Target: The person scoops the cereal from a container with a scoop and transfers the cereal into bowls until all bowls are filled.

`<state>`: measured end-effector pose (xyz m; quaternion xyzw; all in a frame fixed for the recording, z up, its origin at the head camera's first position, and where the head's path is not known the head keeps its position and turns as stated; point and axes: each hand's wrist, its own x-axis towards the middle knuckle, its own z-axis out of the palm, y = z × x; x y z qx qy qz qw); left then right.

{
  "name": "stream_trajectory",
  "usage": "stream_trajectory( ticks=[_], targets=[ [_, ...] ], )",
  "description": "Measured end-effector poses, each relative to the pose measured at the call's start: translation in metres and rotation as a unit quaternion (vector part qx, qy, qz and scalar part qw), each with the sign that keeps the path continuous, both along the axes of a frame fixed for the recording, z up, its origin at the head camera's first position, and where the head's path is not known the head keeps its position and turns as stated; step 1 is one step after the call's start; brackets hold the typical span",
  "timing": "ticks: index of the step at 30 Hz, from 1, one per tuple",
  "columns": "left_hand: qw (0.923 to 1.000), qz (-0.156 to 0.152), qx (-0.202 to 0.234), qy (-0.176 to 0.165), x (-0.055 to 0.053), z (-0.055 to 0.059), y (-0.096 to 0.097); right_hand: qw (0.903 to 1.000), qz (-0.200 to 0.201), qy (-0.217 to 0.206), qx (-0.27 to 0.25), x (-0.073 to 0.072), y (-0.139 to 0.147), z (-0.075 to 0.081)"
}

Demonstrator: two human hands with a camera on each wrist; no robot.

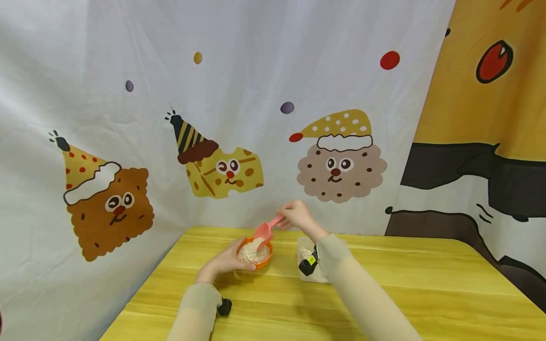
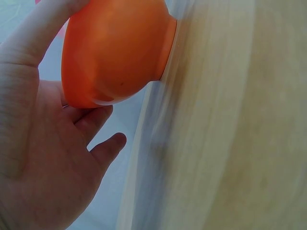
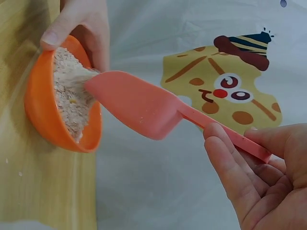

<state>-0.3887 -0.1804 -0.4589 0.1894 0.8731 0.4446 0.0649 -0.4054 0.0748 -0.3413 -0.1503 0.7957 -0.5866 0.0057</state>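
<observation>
An orange bowl full of pale flakes, which look like oats, stands on the table. My left hand holds it from the left side, thumb near the rim and fingers round the far wall, as the left wrist view also shows. Between thumb and fingers my right hand pinches the handle of a pink scoop. The scoop tilts down to the left, its tip over the bowl at the flakes. In the right wrist view, flakes blur at the tip as if falling in.
A whitish, see-through tub with more flakes stands right of the bowl, partly hidden by my right wrist. The wooden table reaches back to a white curtain printed with cartoon snacks. Small crumbs dot the wood near the bowl.
</observation>
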Motion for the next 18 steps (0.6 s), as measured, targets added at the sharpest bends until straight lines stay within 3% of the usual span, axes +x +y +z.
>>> stream_trajectory(
  ticks=[8, 18],
  targets=[
    [0.9999, -0.002, -0.010, 0.005, -0.002, 0.001, 0.000, 0.9999, -0.008, 0.002, 0.007, 0.005, 0.008, 0.012],
    [1.0000, 0.000, -0.007, 0.007, 0.001, 0.001, 0.000, 0.9999, -0.013, 0.004, -0.006, 0.007, 0.026, 0.011]
  ],
)
